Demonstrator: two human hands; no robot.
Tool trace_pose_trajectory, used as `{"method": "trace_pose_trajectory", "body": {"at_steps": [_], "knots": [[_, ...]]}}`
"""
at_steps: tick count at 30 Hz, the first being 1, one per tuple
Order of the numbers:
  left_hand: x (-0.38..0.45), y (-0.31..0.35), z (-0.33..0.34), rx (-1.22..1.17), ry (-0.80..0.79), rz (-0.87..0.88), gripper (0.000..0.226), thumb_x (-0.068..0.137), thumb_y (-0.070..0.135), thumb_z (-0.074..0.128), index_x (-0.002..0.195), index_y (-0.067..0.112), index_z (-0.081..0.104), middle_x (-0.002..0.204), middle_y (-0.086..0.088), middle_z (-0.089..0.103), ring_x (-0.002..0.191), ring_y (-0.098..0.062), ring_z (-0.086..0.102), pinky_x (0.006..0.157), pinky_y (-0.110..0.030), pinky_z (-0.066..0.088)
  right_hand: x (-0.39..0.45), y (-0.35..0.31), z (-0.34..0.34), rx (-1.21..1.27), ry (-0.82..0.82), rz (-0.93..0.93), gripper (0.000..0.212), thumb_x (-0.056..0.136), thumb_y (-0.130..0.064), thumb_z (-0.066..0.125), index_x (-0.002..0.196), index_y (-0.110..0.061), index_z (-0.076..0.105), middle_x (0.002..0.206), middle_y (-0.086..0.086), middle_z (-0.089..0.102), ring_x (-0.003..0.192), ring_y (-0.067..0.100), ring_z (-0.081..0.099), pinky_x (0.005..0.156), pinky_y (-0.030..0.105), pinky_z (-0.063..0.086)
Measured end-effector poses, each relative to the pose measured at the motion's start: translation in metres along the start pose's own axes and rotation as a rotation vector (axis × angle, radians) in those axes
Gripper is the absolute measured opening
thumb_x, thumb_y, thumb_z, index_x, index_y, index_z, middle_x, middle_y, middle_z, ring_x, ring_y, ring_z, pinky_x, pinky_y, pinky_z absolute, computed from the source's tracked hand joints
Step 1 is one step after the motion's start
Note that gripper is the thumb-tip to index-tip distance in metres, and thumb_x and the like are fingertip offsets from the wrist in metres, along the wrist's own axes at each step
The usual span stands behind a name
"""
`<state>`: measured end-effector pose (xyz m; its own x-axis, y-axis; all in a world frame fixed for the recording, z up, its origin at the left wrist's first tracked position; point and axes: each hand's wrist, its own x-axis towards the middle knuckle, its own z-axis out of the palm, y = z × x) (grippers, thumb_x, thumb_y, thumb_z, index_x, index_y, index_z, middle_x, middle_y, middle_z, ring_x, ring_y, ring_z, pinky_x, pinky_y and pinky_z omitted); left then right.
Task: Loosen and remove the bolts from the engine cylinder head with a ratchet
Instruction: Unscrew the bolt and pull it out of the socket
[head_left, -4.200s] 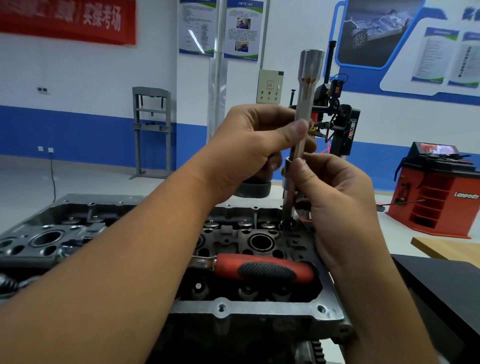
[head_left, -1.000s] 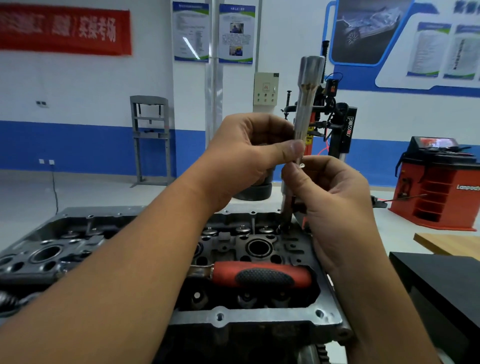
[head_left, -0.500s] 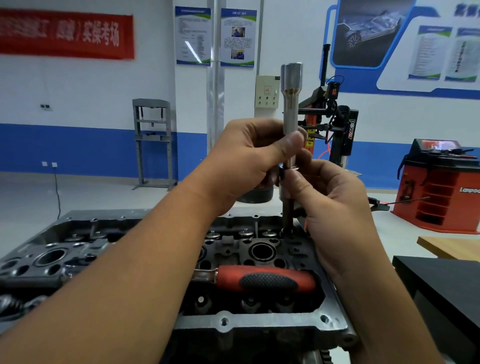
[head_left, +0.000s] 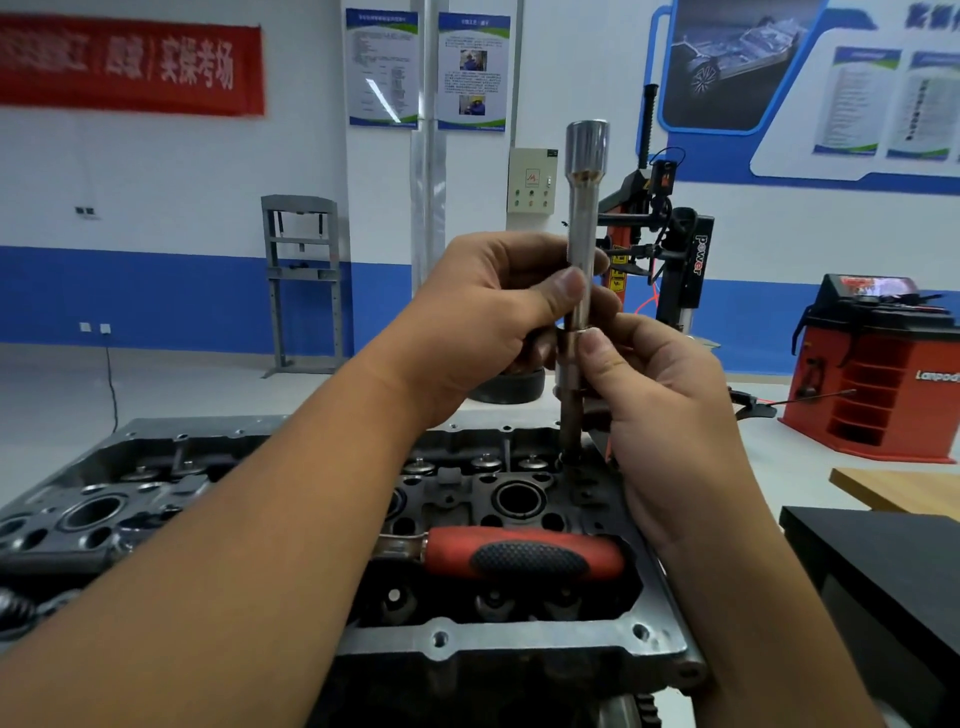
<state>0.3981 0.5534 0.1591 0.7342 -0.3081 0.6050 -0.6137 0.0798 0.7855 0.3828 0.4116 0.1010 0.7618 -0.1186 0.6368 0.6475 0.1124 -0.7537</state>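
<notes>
- The extension stood upright on the head, its lower end in a bolt hole at the far edge.
- Left hand pinched its shaft; right hand pinched the socket below.
- One ratchet lay on the head, near the hands but untouched.

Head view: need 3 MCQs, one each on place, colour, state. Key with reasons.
1. Where does the ratchet lie?
A. on the cylinder head
B. on the floor
C. in the right hand

2. What colour is the ratchet handle?
A. blue and white
B. red and black
C. yellow

3. What is the left hand doing?
A. hanging idle
B. pressing flat on the casting
C. pinching the upright extension bar

Key: 1 A, it rests across the casting with no hand on it. 2 B, red grip with black insert. 3 C, thumb and fingers close round the bar above the right hand.
</notes>
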Motion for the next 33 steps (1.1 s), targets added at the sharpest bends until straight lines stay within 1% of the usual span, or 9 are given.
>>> {"method": "trace_pose_trajectory", "body": {"at_steps": [3,6,13,18,21,25,28,30,33], "knots": [[-0.0004,0.0003,0.0005,0.033,0.033,0.052,0.018,0.098,-0.001,0.063,0.113,-0.009,0.067,0.090,-0.018,0.074,0.046,-0.003,0.053,0.047,-0.013,0.042,0.0001,0.0012,-0.0018,0.030,0.018,0.005,0.004,0.095,-0.018,0.072,0.096,-0.021,0.073,0.078,-0.002,0.075,0.071,0.013,0.070,0.063,0.031,0.055],[-0.0004,-0.0013,-0.0013,0.041,0.069,0.080,0.017,0.085,0.003,0.078,0.098,-0.002,0.067,0.076,-0.007,0.073,0.050,-0.002,0.060,0.047,-0.012,0.044,-0.0008,0.0026,-0.0037,-0.023,0.037,-0.046,0.011,0.082,-0.023,0.085,0.083,-0.026,0.074,0.074,-0.001,0.074,0.067,0.014,0.069,0.061,0.026,0.057],[-0.0006,0.0008,0.0008,-0.004,-0.030,-0.001,0.019,0.105,0.001,0.053,0.116,0.001,0.068,0.093,-0.012,0.076,0.047,-0.012,0.043,0.046,-0.019,0.040,0.0013,0.0036,-0.0016,-0.018,-0.009,-0.024,0.011,0.101,-0.016,0.065,0.100,-0.019,0.075,0.084,0.002,0.077,0.076,0.017,0.069,0.068,0.029,0.057],[-0.0013,0.0002,-0.0003,0.039,0.070,0.042,0.022,0.085,0.003,0.077,0.104,-0.005,0.066,0.081,-0.015,0.073,0.051,-0.007,0.059,0.046,-0.015,0.043,-0.0008,0.0029,-0.0040,-0.011,0.045,-0.066,0.014,0.075,-0.025,0.088,0.078,-0.029,0.075,0.076,0.002,0.075,0.070,0.017,0.070,0.063,0.027,0.056],[-0.0012,0.0017,0.0003,0.035,0.037,0.005,0.020,0.094,0.008,0.070,0.109,-0.005,0.067,0.090,-0.023,0.074,0.049,-0.012,0.049,0.046,-0.018,0.040,-0.0010,0.0034,-0.0033,-0.002,0.031,-0.043,0.007,0.087,-0.022,0.080,0.086,-0.022,0.073,0.078,0.004,0.076,0.071,0.017,0.071,0.065,0.029,0.057],[-0.0009,0.0020,0.0018,0.018,0.016,-0.023,0.021,0.103,0.001,0.056,0.120,-0.003,0.067,0.094,-0.013,0.077,0.049,-0.014,0.044,0.046,-0.019,0.039,0.0005,0.0024,-0.0018,-0.005,0.006,0.010,0.009,0.101,-0.019,0.066,0.098,-0.017,0.075,0.084,0.005,0.076,0.075,0.020,0.069,0.069,0.035,0.057],[-0.0012,0.0018,0.0016,0.036,0.057,-0.004,0.021,0.096,0.001,0.066,0.115,-0.008,0.065,0.096,-0.025,0.074,0.048,-0.008,0.051,0.045,-0.016,0.040,-0.0017,0.0000,-0.0014,-0.001,0.032,-0.018,0.015,0.079,-0.031,0.087,0.085,-0.024,0.075,0.077,0.000,0.075,0.073,0.019,0.072,0.070,0.031,0.059],[-0.0013,0.0017,0.0011,0.058,0.054,0.011,0.018,0.092,0.004,0.073,0.107,-0.002,0.066,0.090,-0.022,0.074,0.050,-0.006,0.055,0.046,-0.015,0.041,-0.0028,-0.0009,-0.0019,-0.035,0.056,-0.045,0.022,0.072,-0.036,0.086,0.080,-0.022,0.072,0.071,-0.001,0.073,0.068,0.015,0.071,0.063,0.027,0.057],[-0.0008,0.0015,0.0012,0.026,0.027,-0.003,0.020,0.096,0.004,0.068,0.115,-0.001,0.066,0.094,-0.020,0.075,0.048,-0.012,0.047,0.045,-0.019,0.040,-0.0021,0.0004,-0.0019,-0.056,0.005,-0.028,0.013,0.095,-0.026,0.072,0.084,-0.020,0.074,0.075,0.001,0.073,0.070,0.019,0.065,0.062,0.029,0.053]]}}
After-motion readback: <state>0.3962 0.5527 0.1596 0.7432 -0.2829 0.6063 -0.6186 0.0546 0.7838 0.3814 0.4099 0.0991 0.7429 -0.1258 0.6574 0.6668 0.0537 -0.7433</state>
